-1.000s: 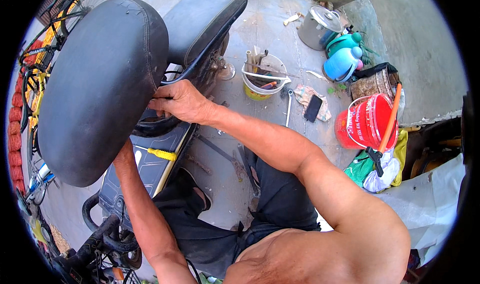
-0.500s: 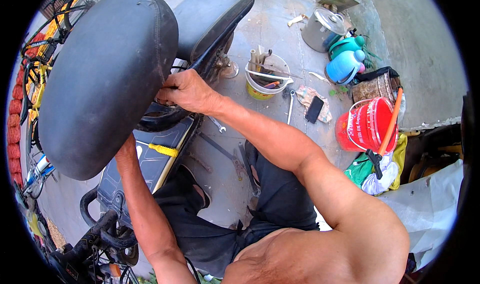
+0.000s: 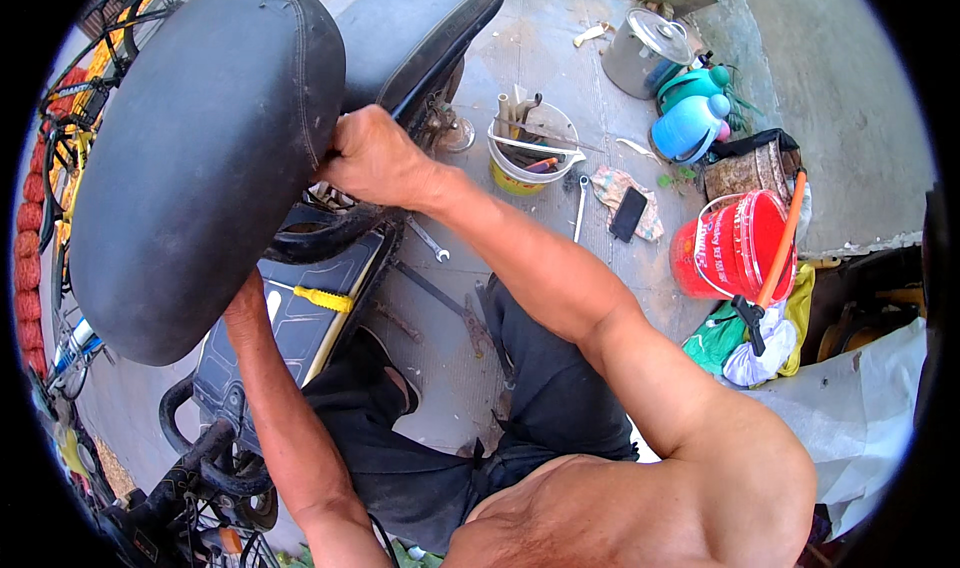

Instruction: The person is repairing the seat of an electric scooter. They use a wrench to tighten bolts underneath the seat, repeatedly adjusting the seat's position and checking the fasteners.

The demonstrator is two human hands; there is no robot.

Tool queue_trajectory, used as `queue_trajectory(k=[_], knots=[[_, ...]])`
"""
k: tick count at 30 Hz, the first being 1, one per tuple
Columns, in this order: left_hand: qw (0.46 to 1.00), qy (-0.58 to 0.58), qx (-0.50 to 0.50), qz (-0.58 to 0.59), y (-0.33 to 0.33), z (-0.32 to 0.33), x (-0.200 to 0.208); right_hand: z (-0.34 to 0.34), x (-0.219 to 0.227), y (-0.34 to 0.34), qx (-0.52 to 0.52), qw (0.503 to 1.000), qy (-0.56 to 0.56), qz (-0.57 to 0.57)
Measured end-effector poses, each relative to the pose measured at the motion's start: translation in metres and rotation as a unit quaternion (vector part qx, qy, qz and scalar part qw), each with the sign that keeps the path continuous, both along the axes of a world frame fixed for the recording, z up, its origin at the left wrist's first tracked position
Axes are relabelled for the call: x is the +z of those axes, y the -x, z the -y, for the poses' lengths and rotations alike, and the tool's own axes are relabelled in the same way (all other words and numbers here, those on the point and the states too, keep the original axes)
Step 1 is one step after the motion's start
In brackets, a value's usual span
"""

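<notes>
A black padded scooter seat point(image 3: 205, 158) is tilted up on its side at the left. My right hand point(image 3: 375, 158) is closed at the seat's right edge, knuckles up. Its fingertips are tucked behind the edge, so what they grip is hidden. Below the seat's lower end, my left hand point(image 3: 246, 298) reaches up underneath, and its fingers are out of sight. A yellow-handled screwdriver point(image 3: 323, 299) lies on the scooter's dark footboard point(image 3: 290, 343), beside my left wrist. Behind the raised seat is a second black seat point(image 3: 405, 33).
On the ground lie an open-end wrench point(image 3: 428, 240), long-handled pliers point(image 3: 440, 296), another wrench point(image 3: 582, 208) and a phone point(image 3: 628, 215) on a cloth. A white tool bucket point(image 3: 520, 178), red bucket point(image 3: 715, 253) and lidded metal pot point(image 3: 640, 60) stand rightward. Handlebars point(image 3: 185, 468) are lower left.
My right hand has turned from a pinch with fingers pointing left into a more closed grip, knuckles raised. The tilted seat has shifted slightly left. My left hand has moved slightly left and down.
</notes>
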State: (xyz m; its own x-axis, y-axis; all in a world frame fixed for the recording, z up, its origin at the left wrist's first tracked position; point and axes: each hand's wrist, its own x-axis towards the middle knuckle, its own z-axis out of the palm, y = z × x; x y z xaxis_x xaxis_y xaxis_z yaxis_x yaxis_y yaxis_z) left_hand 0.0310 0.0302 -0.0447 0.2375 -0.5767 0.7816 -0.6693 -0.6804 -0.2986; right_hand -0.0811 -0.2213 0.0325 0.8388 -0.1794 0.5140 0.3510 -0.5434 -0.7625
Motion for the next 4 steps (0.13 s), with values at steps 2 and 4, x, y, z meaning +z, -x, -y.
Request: queue_trajectory(k=[2,4], knots=[[1.0,0.015,0.009,-0.025,-0.0012,-0.0033,-0.0008,0.0018,0.0038,-0.003,-0.007,1.0,-0.002,0.022],[0.998,0.031,0.007,-0.045,-0.0028,-0.0076,0.0031,-0.0071,-0.0012,-0.0079,0.001,1.0,-0.018,0.017]])
